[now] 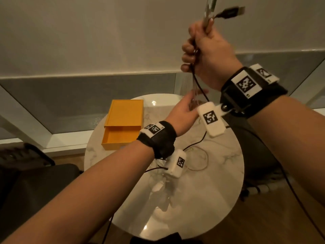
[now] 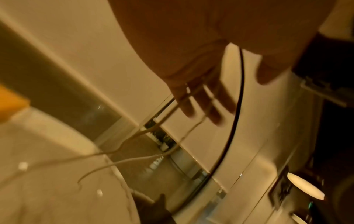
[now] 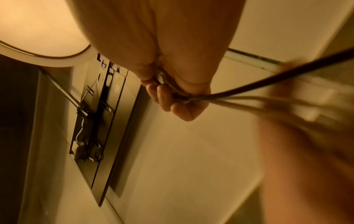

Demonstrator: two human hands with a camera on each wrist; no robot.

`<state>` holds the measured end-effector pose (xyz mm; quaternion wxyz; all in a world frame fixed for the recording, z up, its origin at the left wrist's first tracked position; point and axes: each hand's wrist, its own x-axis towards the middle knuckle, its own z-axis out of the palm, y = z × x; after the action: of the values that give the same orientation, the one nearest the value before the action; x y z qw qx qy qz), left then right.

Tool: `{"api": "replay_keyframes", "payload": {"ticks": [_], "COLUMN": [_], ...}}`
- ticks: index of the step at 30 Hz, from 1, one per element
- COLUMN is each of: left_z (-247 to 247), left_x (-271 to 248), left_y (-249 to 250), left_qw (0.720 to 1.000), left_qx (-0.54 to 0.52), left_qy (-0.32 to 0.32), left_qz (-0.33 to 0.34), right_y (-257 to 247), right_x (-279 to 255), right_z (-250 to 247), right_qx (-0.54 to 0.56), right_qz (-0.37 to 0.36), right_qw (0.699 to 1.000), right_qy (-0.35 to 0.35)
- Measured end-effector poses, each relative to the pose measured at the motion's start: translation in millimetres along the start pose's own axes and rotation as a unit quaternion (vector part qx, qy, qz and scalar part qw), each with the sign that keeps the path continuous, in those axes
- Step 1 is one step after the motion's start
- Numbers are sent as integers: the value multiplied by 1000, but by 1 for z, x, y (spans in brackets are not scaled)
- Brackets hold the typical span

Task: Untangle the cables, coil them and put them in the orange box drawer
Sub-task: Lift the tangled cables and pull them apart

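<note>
My right hand (image 1: 197, 51) is raised high and grips a bundle of cables in a fist (image 3: 176, 97). A black cable's USB plug (image 1: 232, 12) and a pale plug (image 1: 210, 7) stick out above it. The black cable (image 1: 201, 88) and thin white cables (image 2: 134, 160) hang down from the fist to the round marble table (image 1: 211, 191). Lower, my left hand (image 1: 191, 104) is open with straight fingers (image 2: 206, 103), and the hanging white strands run across them. The orange box (image 1: 125, 113) stands at the table's far left with its drawer (image 1: 121, 138) pulled open and nothing in it.
Loose loops of white and dark cable (image 1: 195, 155) lie on the table under my left wrist. A dark chair (image 1: 35, 182) stands at the left and a dark seat (image 1: 255, 155) at the right. A window sill runs behind the table.
</note>
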<state>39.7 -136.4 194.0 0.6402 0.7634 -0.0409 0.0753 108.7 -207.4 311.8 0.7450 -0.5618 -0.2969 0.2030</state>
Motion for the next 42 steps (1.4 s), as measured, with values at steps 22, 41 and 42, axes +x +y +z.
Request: {"api": "replay_keyframes", "payload": {"ticks": [22,41,42], "left_z": [-60,-67,-68], "left_x": [7,-15,-14], "left_y": [-9,-77,-79], "left_qw": [965,974,975], "left_qx": [261,190,172], "left_qy": [-30,-15,-4], "left_qz": [4,-126,-140], "right_y": [55,-14,-11], "right_x": [-39,-8,-9], "right_z": [-23,-55,-55], "right_qx": [-547,-199,-190], "right_qz": [56,-240,-232], "right_qw": [834,934,938], "right_qy": [-53,173,175]}}
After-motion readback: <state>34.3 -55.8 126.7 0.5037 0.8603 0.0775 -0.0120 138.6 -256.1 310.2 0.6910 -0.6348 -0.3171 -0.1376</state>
